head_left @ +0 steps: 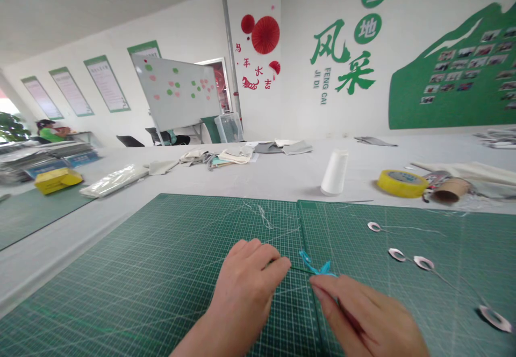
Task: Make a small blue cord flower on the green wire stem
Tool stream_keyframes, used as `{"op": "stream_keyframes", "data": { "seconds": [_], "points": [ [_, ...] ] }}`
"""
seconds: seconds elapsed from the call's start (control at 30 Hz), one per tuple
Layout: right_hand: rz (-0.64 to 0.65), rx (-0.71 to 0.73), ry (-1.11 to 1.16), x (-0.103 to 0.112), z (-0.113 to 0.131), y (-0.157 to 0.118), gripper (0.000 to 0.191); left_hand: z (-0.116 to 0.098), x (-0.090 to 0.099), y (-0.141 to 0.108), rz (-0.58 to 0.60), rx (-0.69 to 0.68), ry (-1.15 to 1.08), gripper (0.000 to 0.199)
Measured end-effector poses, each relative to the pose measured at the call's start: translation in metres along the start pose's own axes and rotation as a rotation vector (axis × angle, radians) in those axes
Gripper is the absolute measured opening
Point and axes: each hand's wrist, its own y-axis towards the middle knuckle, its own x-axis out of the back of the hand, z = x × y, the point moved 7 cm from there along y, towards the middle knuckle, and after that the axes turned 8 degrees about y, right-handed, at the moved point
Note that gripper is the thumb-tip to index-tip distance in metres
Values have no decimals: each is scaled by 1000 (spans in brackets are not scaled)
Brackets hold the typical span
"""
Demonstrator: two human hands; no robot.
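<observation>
My left hand (250, 276) is closed, its thumb and forefinger pinched on one end of a thin dark green cord (300, 269). The cord runs right to a bright blue knotted piece (323, 269) that looks like ribbon or yarn, with a loose blue tail on its left. My right hand (365, 314) is closed too, its thumb and fingertips pinching at the blue piece's lower edge. Both hands hover close over the seam of two green cutting mats (161, 260). What lies inside the right fingers is partly hidden.
Several white oval rings (424, 263) with threads lie on the right mat. Loose white thread (264, 217) lies ahead of my hands. Beyond stand a white thread cone (335, 173), yellow tape (402, 183), a cardboard tube (451, 190) and folded cloth (236, 154). A person (52, 132) sits far left.
</observation>
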Motion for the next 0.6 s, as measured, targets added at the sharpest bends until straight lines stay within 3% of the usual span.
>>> {"op": "stream_keyframes", "data": {
  "seconds": [0.1,0.33,0.5,0.6],
  "points": [
    [48,-93,65,5,-12,6,13,1,-1,2,76,-16,-58,27],
    [280,-594,322,-6,-52,7,27,-14,-3,1,316,-71,-335,27],
    [331,-721,506,-22,-64,-4,31,-16,1,4,350,1,-566,20],
    [318,-813,691,-33,-68,-9,35,-7,1,5,295,132,-752,17]
  ]
}}
